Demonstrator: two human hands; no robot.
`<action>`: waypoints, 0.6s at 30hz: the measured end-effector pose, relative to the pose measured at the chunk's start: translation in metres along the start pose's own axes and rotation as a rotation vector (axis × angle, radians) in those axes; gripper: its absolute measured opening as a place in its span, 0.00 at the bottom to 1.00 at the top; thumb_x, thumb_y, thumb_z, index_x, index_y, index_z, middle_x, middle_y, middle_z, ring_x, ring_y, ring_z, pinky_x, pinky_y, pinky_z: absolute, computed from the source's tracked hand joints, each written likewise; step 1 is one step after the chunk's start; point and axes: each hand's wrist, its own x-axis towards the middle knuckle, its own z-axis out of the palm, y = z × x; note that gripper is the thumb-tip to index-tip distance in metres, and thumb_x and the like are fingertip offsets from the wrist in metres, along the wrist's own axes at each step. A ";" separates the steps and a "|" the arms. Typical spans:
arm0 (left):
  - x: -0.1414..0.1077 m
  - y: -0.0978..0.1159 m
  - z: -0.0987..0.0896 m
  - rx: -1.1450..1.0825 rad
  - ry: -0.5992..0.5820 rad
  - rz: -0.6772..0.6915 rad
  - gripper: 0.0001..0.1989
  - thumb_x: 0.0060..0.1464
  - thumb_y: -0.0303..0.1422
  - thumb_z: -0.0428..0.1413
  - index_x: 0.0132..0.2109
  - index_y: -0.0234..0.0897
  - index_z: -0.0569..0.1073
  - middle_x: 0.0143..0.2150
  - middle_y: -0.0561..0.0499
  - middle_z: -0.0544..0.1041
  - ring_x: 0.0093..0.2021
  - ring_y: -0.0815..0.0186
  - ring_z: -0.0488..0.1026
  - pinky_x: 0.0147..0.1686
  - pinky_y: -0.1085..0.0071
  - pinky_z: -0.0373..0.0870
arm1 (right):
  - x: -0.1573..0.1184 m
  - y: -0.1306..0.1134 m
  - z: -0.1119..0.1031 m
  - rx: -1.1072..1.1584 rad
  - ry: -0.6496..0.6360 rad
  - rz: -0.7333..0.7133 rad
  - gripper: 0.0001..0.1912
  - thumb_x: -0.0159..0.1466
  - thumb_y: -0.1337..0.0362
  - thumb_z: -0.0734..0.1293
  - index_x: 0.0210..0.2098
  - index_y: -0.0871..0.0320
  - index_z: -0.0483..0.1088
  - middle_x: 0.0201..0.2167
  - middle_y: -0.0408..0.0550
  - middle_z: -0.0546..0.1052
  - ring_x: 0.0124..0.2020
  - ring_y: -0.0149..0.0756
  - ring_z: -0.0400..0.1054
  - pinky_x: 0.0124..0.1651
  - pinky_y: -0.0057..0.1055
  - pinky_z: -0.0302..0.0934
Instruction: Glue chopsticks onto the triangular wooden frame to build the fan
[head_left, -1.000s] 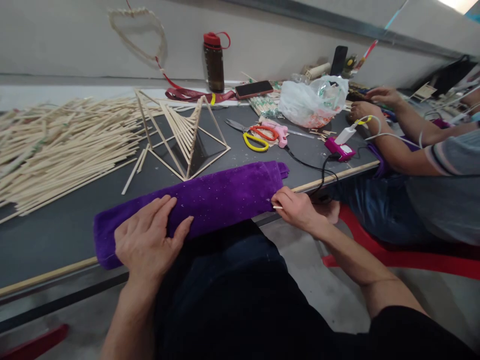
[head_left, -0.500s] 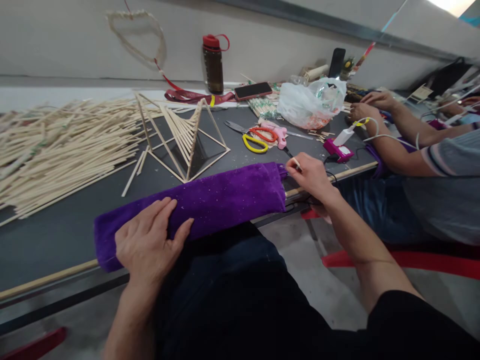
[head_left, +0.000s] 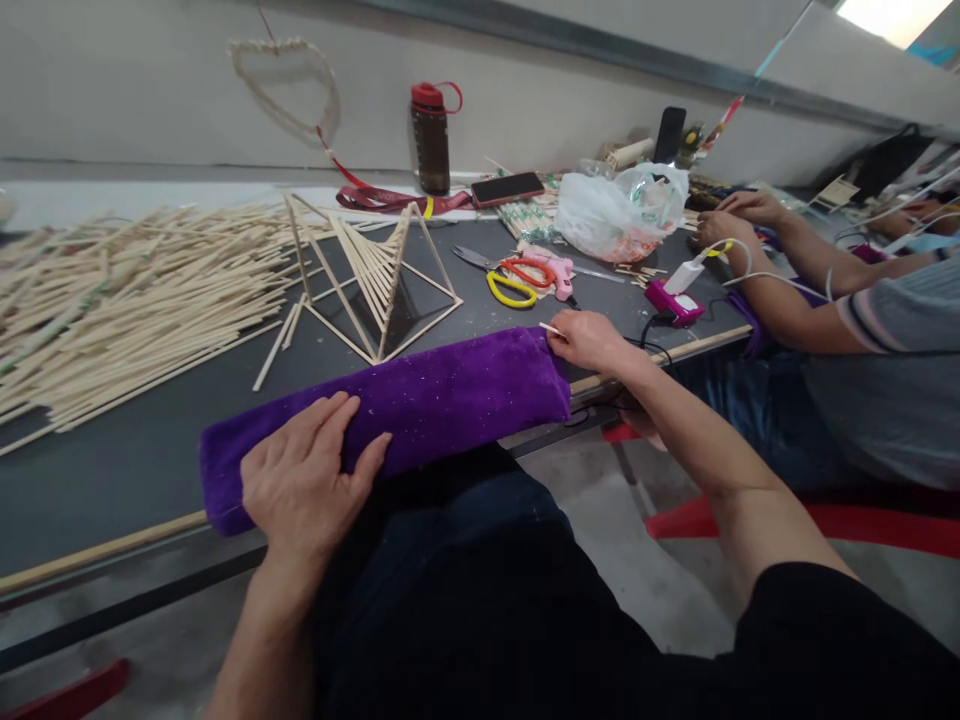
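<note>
A purple cloth (head_left: 450,395), folded long and dotted with pale specks, lies along the table's front edge. My left hand (head_left: 304,475) rests flat on its left part, fingers stretched and thumb apart. At the cloth's right end, my right hand (head_left: 589,342) is closed in a pinch on a thin wooden stick (head_left: 551,329), whose short pale end pokes out past the fingertips. Behind the cloth stands an open frame of glued wooden sticks (head_left: 382,285), with a fan of slanting sticks inside it. A few loose sticks (head_left: 277,345) lie to its left.
Many wooden sticks (head_left: 150,310) are heaped at left. Scissors (head_left: 510,280), a pink glue gun (head_left: 555,270), a phone (head_left: 508,189), a bottle (head_left: 430,140) and a plastic bag (head_left: 622,212) stand or lie behind. A magenta power strip (head_left: 675,303) is near a co-worker's arms (head_left: 795,290) at right.
My right hand has moved left with the stick, from beyond the cloth's right end to over it. My left hand stays on the cloth. The view has shifted slightly.
</note>
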 end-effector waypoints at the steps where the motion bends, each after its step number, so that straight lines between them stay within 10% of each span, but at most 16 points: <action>1: 0.000 0.000 0.000 0.001 0.000 0.000 0.26 0.53 0.39 0.60 0.59 0.42 0.70 0.55 0.43 0.75 0.53 0.49 0.73 0.50 0.56 0.63 | 0.000 0.001 0.001 -0.012 0.014 0.023 0.11 0.64 0.64 0.59 0.36 0.62 0.71 0.38 0.54 0.76 0.36 0.39 0.70 0.30 0.31 0.48; 9: -0.002 -0.001 0.001 0.007 -0.003 -0.013 0.26 0.54 0.40 0.60 0.59 0.43 0.70 0.56 0.43 0.75 0.52 0.49 0.73 0.51 0.56 0.62 | -0.028 0.057 -0.009 0.035 0.301 0.334 0.10 0.62 0.65 0.59 0.33 0.62 0.70 0.32 0.55 0.75 0.33 0.41 0.68 0.32 0.31 0.50; 18: -0.001 0.000 -0.001 0.026 -0.006 -0.017 0.25 0.54 0.40 0.60 0.58 0.41 0.71 0.56 0.43 0.75 0.52 0.50 0.73 0.51 0.57 0.62 | -0.056 0.019 -0.019 0.559 0.186 -0.004 0.06 0.59 0.66 0.62 0.28 0.60 0.70 0.26 0.43 0.72 0.27 0.29 0.63 0.33 0.26 0.53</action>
